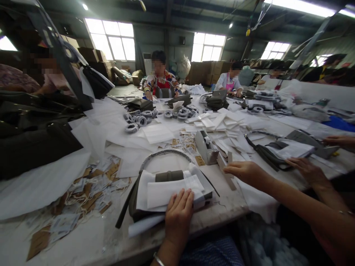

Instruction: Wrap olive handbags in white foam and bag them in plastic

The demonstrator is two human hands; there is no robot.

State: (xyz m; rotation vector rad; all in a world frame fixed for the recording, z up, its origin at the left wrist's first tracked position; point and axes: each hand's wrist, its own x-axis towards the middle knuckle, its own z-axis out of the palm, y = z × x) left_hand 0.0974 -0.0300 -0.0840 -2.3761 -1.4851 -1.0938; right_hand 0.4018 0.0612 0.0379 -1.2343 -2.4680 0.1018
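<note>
My left hand (178, 216) lies flat with fingers stretched out on white wrapping paper (169, 192) folded over a dark olive handbag (169, 176) at the table's near edge. The bag's padded handle (166, 153) arcs above it, and a dark strap (124, 210) trails to the left. My right hand (244, 172) reaches left, fingers held together, with the tips pinching a white strip (227, 178) just below a grey tape dispenser (205, 147).
Paper tags with strings (83, 192) litter the left of the table (222, 212). White paper sheets (219, 122) and wrapped rings (137, 121) lie in the middle. A co-worker's hands (307, 170) hold another bag (274, 153) at right. Dark bags (33, 140) pile up on the left. Other people sit at the far side.
</note>
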